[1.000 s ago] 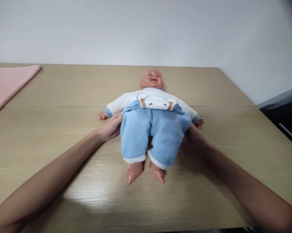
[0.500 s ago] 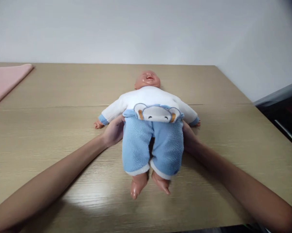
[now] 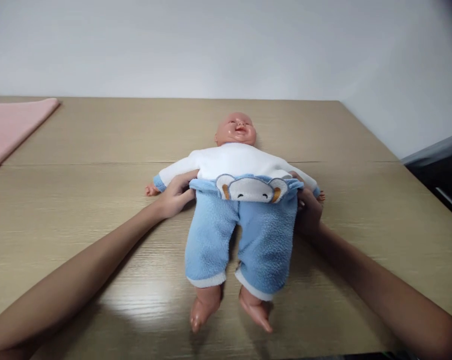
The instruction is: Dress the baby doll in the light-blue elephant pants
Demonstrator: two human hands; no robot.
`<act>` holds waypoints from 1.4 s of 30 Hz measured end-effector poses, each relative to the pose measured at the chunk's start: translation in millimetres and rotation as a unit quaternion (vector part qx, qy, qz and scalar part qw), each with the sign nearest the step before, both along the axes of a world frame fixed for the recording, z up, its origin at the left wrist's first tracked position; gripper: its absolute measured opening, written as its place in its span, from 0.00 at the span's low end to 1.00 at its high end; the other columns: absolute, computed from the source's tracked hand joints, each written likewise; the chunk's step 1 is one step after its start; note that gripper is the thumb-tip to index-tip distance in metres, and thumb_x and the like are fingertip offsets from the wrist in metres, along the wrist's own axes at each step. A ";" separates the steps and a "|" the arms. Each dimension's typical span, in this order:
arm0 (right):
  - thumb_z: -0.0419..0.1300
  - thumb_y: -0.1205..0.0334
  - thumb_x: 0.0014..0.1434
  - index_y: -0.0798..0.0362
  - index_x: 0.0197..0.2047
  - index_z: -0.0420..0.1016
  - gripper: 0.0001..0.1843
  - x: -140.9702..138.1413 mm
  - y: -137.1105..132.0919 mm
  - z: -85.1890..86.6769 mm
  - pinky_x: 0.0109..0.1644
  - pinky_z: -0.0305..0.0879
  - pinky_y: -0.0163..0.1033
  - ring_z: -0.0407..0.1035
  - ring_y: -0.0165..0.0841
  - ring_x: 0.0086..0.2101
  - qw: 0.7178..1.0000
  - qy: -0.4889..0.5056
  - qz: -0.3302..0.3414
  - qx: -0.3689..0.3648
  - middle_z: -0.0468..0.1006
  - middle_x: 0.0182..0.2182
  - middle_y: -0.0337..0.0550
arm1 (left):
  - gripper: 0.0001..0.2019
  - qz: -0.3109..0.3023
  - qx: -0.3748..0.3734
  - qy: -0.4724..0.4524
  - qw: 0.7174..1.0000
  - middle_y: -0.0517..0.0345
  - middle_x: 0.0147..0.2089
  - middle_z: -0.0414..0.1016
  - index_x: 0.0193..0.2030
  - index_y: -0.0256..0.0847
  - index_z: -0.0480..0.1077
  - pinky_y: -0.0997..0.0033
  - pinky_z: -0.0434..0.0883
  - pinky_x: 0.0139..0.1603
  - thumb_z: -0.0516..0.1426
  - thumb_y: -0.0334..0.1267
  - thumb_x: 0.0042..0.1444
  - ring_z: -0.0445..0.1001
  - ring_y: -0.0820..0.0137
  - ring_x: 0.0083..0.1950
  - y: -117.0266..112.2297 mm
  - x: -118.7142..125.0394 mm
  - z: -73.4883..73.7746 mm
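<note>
A baby doll (image 3: 236,130) lies on its back on the wooden table, head at the far side and bare feet towards me. It wears a white top (image 3: 243,161) with blue cuffs and fuzzy blue pants (image 3: 210,237) with an animal face on the waist. At the waistband's left end, my left hand (image 3: 176,196) is closed on the pants, thumb below and fingers by the shirt hem. My right hand (image 3: 309,207) grips the opposite end, its fingers partly hidden by the fabric. Between both hands the waistband is stretched wide.
Folded pink cloth (image 3: 15,130) lies at the table's far left. The wooden table (image 3: 98,132) meets a pale wall (image 3: 195,47) at the back. A dark object (image 3: 441,170) stands beyond the right edge.
My right hand has moved outward, and the waistband is spread wider. The doll's legs are farther apart, with its feet lower in view. My left fingers now show over the waistband.
</note>
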State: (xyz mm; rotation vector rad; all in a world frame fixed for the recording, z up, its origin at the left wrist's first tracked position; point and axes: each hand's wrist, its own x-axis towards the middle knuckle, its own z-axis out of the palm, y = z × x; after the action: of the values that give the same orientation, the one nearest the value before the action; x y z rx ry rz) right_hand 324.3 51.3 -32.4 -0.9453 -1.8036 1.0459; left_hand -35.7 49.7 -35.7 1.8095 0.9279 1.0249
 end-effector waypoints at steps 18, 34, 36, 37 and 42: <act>0.72 0.57 0.74 0.45 0.51 0.79 0.08 -16.3 0.4 55.0 0.43 0.62 0.40 0.68 0.34 0.38 0.987 -0.058 0.123 0.084 0.76 0.40 0.37 | 0.19 -0.108 0.071 0.153 0.980 0.63 0.37 0.68 0.36 0.42 0.72 0.67 0.65 0.45 0.73 0.50 0.65 0.67 0.68 0.41 0.3 -19.0 60.8; 0.64 0.50 0.76 0.46 0.48 0.78 0.09 -41.7 24.9 53.5 0.38 0.58 0.44 0.63 0.35 0.29 0.977 -0.176 -0.095 0.081 0.68 0.28 0.34 | 0.21 0.027 -0.074 0.010 0.997 0.65 0.36 0.60 0.45 0.45 0.66 0.70 0.61 0.32 0.66 0.59 0.72 0.60 0.71 0.34 10.3 -16.8 41.4; 0.63 0.53 0.76 0.48 0.47 0.78 0.08 -39.4 28.4 46.6 0.46 0.63 0.46 0.70 0.40 0.38 0.967 -0.191 -0.093 0.140 0.77 0.37 0.40 | 0.21 0.047 -0.026 0.038 0.998 0.60 0.42 0.67 0.46 0.44 0.68 0.69 0.66 0.40 0.65 0.59 0.73 0.66 0.68 0.41 11.1 -16.5 35.6; 0.62 0.54 0.75 0.48 0.47 0.77 0.08 -38.6 29.5 43.6 0.50 0.64 0.48 0.72 0.42 0.43 0.962 -0.191 -0.091 0.172 0.80 0.41 0.43 | 0.20 0.055 -0.005 0.051 0.997 0.57 0.45 0.69 0.46 0.43 0.69 0.68 0.67 0.44 0.64 0.59 0.73 0.68 0.66 0.45 11.1 -16.1 33.8; 0.58 0.46 0.79 0.47 0.49 0.75 0.14 -38.4 37.5 29.0 0.50 0.65 0.49 0.73 0.42 0.41 0.978 -0.168 -0.088 0.087 0.80 0.40 0.42 | 0.23 0.074 -0.035 0.032 0.996 0.64 0.37 0.60 0.45 0.45 0.65 0.67 0.62 0.38 0.60 0.64 0.75 0.60 0.68 0.37 13.7 -9.9 25.5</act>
State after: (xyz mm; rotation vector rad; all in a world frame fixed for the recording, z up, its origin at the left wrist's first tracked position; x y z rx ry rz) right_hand 285.9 88.8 -3.5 -1.2016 -2.0016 0.6342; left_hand -45.7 63.4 -10.2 1.7461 1.1371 1.0162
